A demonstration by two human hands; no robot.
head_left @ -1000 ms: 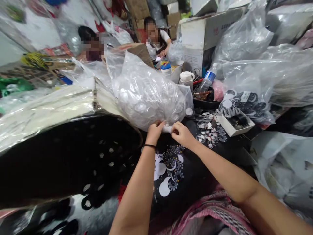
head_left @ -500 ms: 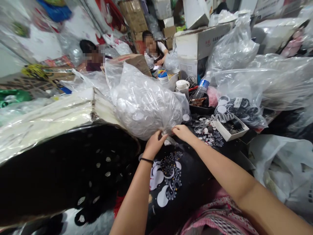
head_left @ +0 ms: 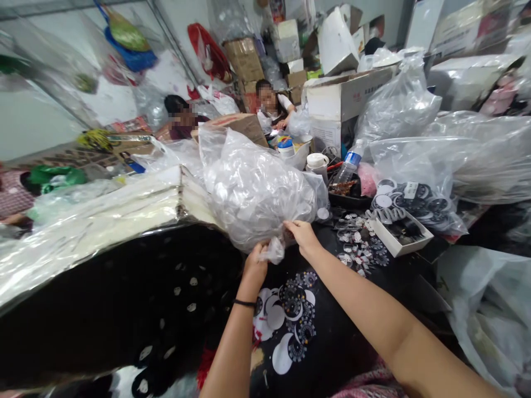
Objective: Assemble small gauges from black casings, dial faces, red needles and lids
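A large clear plastic bag, full of pale round pieces, sits on the black table with its gathered neck towards me. My left hand grips the twisted end of the bag, and a crumpled tuft of plastic sticks out beside its fingers. At the right of the neck, my right hand pinches the plastic between thumb and fingers. Just below the hands lie black printed watch-dial discs and white discs, spread loosely over one another.
Small metal parts are heaped right of the bag, next to a white box of dark pieces. Behind stand a white-lidded jar and a plastic bottle. A cream-edged black bin rises at left. Two people sit across the table.
My left hand has shifted lower along the bag's neck, and the tuft of plastic now shows between my hands. The whole view has tilted up slightly.
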